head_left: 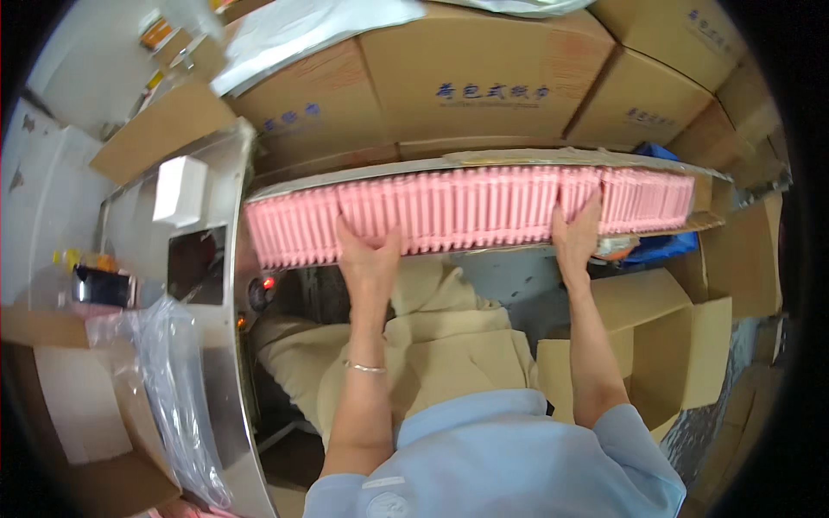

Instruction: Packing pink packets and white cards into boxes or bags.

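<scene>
A long row of slim pink packets, packed upright side by side, lies along a narrow ledge in front of me. My left hand grips the row left of its middle, thumb and fingers pressed into the near face. Farther right, my right hand grips a short section between its thumb and fingers. Narrow gaps split the row near both hands. The packets hide parts of my fingertips.
Large brown cartons are stacked behind the ledge. At left, a metal worktop bears a small white box and clear plastic film. An open carton stands at lower right, near a blue bag.
</scene>
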A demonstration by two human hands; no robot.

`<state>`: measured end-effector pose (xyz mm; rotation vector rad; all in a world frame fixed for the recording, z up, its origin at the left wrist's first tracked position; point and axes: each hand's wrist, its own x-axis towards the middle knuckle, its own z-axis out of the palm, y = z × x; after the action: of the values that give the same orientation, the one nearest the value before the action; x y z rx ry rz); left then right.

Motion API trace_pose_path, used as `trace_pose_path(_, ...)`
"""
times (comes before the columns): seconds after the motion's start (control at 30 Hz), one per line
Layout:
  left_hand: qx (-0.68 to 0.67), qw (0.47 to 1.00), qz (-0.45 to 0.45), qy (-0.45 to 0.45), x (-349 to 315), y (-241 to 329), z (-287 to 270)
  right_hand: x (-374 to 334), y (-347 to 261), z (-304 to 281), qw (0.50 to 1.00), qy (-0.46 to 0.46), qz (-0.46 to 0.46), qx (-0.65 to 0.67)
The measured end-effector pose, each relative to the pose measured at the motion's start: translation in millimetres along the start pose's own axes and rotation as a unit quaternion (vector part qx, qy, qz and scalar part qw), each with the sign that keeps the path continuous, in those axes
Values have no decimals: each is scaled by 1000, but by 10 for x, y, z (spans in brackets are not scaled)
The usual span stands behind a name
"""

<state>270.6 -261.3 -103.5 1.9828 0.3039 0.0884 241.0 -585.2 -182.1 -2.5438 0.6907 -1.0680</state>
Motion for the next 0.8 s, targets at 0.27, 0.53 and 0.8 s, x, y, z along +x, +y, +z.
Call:
trace_pose_path(0.27,194,974,119,-19,204,-155,31,584,-230,-521,885,-337,212,242)
trace_pose_path(0.53,122,983,135,9,218,-48,339,341,-423,-226,940,-211,68,258)
trace_pose_path(0.8,107,984,144,12,190,-28,412,481,-307,-418,912,-239,122,311)
